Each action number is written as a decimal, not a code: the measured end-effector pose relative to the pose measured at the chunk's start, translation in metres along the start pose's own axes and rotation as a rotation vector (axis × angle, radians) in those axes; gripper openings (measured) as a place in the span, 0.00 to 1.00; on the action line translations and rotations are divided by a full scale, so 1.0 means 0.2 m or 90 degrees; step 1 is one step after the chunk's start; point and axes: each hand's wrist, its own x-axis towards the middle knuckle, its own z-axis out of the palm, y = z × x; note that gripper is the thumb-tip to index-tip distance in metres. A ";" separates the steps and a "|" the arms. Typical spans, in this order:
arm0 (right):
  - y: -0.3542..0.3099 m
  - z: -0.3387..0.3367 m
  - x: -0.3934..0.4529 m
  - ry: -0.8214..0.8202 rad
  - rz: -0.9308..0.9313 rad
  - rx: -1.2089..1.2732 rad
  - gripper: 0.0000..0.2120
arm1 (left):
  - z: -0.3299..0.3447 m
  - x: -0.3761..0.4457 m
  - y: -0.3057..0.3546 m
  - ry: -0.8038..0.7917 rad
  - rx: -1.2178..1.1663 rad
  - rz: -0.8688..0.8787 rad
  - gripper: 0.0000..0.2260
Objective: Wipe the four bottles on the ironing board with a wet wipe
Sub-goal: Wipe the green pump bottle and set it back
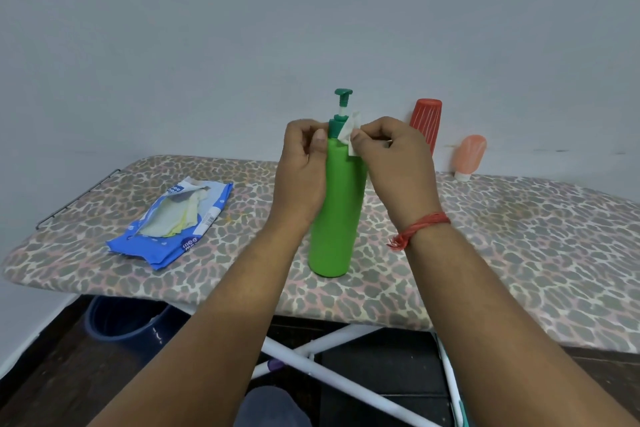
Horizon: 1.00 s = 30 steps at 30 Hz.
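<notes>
Green pump bottle point(335, 218) stands upright on the ironing board point(519, 236), between your two hands. Your left hand point(303, 170) grips its upper body just under the collar. Your right hand point(391, 156) pinches a white wet wipe point(349, 133) against the bottle's shoulder beside the dark green pump. Left of your left hand lies the blue wipes pack point(173, 222); beyond your right hand stand a red bottle point(425, 121) and a small peach tube point(468, 156).

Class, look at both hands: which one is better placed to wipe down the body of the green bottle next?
Probably the right hand: it already pinches the wipe at the green bottle neck, while the left hand steadies it.
</notes>
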 end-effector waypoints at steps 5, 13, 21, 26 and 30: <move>0.00 0.01 -0.08 -0.016 0.062 0.189 0.09 | -0.01 -0.08 0.06 0.046 0.039 0.093 0.07; -0.03 0.07 0.01 -0.079 0.148 0.278 0.06 | -0.12 -0.08 0.04 -0.064 0.097 0.097 0.17; 0.01 0.06 -0.13 -0.028 0.024 0.172 0.02 | -0.15 -0.05 0.01 -0.084 -0.062 0.003 0.11; 0.02 0.17 -0.21 0.046 -0.099 0.033 0.03 | -0.14 -0.02 -0.01 -0.100 -0.137 -0.048 0.16; 0.14 0.27 -0.39 -0.012 -0.111 -0.046 0.04 | -0.17 0.01 -0.04 -0.066 -0.185 -0.092 0.23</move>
